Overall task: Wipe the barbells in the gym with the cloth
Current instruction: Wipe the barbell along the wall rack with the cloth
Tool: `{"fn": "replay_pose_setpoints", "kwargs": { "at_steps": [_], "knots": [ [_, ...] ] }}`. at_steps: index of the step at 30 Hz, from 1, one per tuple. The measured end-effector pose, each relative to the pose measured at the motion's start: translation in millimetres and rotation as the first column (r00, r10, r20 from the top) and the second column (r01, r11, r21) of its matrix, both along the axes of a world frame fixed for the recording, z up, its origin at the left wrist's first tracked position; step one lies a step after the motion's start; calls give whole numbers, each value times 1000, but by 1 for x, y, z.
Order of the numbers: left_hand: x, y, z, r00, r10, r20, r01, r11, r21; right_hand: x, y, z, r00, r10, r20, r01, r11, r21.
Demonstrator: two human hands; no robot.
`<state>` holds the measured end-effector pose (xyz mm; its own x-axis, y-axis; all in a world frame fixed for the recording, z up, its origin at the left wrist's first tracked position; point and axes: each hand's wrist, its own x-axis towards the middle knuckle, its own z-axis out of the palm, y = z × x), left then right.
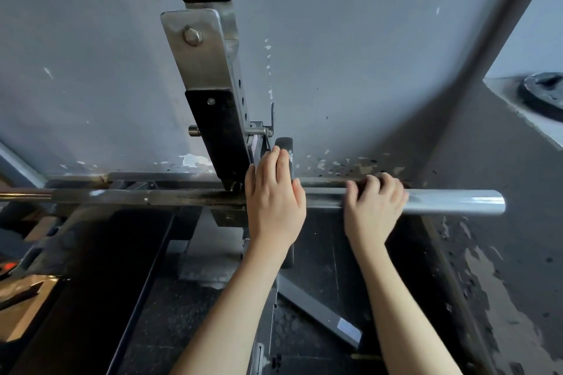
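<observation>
Right grip curls round the barbell; left grip lies flat across it.

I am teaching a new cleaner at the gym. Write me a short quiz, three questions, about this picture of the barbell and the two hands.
1. True or false: one of the hands holds a cloth.
2. Fill in: the left hand lies on the barbell just to the ____ of the rack upright.
3. Which part of the barbell do the fingers of the right hand curl over?
A) the thin shaft left of the rack
B) the thick sleeve toward the free end
C) the flat end face

Key: 1 false; 2 right; 3 B.
</observation>
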<state>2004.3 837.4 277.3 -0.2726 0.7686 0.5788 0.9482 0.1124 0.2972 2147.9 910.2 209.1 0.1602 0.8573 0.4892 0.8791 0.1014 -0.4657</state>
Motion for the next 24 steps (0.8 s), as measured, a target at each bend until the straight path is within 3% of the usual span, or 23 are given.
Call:
{"fn": "replay_pose_setpoints", "kwargs": {
  "at_steps": [3, 5, 9, 10, 11, 13, 17, 21, 24],
  "knots": [
    [0, -1, -1, 1000, 8, -17, -8, 1000, 3, -16, -2, 1, 937, 299, 182, -302, 953, -12],
    [0, -1, -2, 1000, 20, -18, -20, 1000, 7, -1, 12, 10, 890, 374, 261, -376, 926, -43],
    [2, -1, -1, 999, 36, -26, -36, 999, 7, 20, 59, 42, 983, 169, 71, -132, 923, -362],
    [2, -1, 0, 999, 38, -28, -38, 999, 6, 19, 65, 44, 988, 146, 46, -117, 917, -381],
    [2, -1, 0, 999, 40, -28, -40, 999, 5, 16, 60, 47, 987, 153, 40, -127, 919, -374],
    [2, -2, -1, 999, 42, -26, -42, 999, 4, 12, 36, 35, 950, 289, 118, -263, 945, -196],
    [2, -1, -2, 998, 51, -31, -50, 999, 18, 18, 2, 8, 846, 477, 239, -472, 878, -81],
    [2, -1, -1, 998, 50, -33, -49, 999, 4, 20, 54, 43, 926, 346, 154, -321, 932, -167],
    [2, -2, -3, 999, 46, -22, -46, 999, 8, 26, 67, 76, 960, 281, -6, -281, 959, 23]
  ]
}}
